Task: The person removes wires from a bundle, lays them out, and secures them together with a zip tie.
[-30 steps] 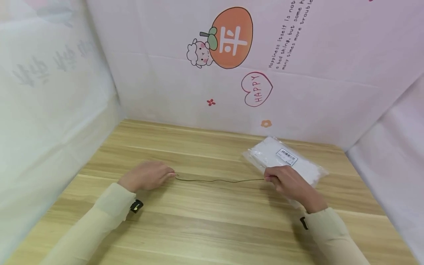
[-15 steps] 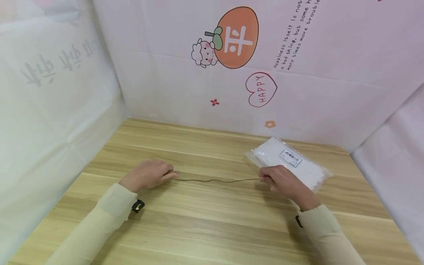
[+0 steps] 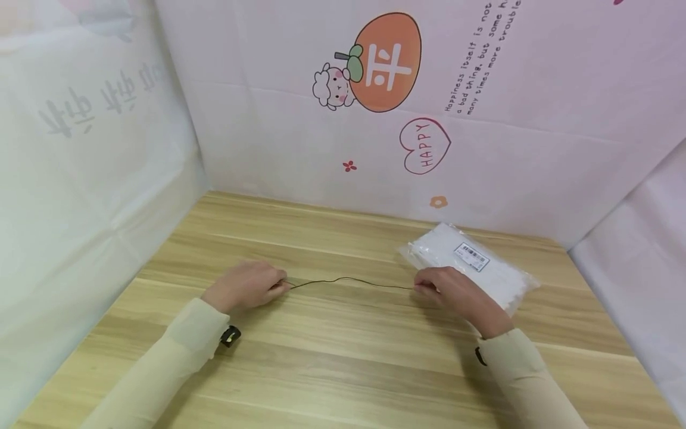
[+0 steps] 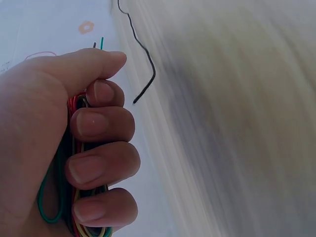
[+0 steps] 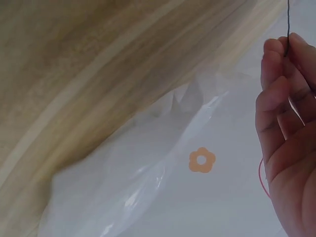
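In the left wrist view, my left hand (image 4: 94,133) curls its fingers round a bundle of thin coloured wires (image 4: 55,197), green, red, black and yellow. Two short wire tips (image 4: 102,43) poke out beyond the index finger. One black wire (image 3: 348,277) spans the gap between both hands in a shallow upward bow. Its left end (image 4: 134,101) shows right beside the curled fingers of the left hand. My right hand (image 3: 455,298) pinches the wire's other end between thumb and fingertips, as the right wrist view (image 5: 287,47) shows. Most of the bundle is hidden inside the left fist.
A clear plastic bag (image 3: 477,262) with white contents and a barcode label lies on the wooden table (image 3: 343,369), just behind the right hand. White printed cloth (image 3: 300,149) walls the table at the back and both sides.
Both hands have drawn slightly closer together. The black wire, nearly level earlier, now arches upward in the middle. The head view has shifted a little.
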Demonstrator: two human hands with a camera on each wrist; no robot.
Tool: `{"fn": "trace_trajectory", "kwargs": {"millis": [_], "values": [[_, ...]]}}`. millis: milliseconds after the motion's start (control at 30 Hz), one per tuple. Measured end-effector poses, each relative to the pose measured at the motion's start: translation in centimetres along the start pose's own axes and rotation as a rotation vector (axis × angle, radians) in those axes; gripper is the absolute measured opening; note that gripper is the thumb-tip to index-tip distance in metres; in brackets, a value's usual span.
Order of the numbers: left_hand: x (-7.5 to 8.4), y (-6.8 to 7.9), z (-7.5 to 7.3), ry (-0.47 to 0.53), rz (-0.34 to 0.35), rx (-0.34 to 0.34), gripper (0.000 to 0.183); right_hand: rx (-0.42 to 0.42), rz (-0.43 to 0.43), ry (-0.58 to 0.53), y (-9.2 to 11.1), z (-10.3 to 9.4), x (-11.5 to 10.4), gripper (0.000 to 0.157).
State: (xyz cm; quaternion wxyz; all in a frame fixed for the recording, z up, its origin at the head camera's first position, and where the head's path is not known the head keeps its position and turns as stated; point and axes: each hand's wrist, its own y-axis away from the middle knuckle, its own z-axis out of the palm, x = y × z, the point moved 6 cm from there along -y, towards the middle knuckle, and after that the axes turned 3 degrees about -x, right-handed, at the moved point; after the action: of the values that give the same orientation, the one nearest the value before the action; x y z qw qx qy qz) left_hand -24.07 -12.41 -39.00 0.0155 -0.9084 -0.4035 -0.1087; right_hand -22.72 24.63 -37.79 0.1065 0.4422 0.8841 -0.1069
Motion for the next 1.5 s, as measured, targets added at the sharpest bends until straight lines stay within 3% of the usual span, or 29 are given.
{"fn": "trace_trajectory", "kwargs": {"millis": [333,700,1100,1500], "values": [[1.7,-1.3,0.2,-0.011,0.023,-0.005,0.033,0.025,-0.016,0.007,0.0,-0.3,-0.3,0.003],[3.9,-2.9,0.4,-0.024,0.06,0.003,0.03,0.041,-0.06,-0.045,-0.8,-0.8,-3.2,0.005],[6.7,-4.9,1.0,-0.007,0.065,-0.026,0.029,0.08,-0.194,-0.037,-2.1,-0.8,-6.8,0.006],[9.8,-6.5,1.0,-0.006,0.117,-0.032,0.031,0.073,-0.246,-0.082,-3.3,-0.3,-9.0,0.007]]}}
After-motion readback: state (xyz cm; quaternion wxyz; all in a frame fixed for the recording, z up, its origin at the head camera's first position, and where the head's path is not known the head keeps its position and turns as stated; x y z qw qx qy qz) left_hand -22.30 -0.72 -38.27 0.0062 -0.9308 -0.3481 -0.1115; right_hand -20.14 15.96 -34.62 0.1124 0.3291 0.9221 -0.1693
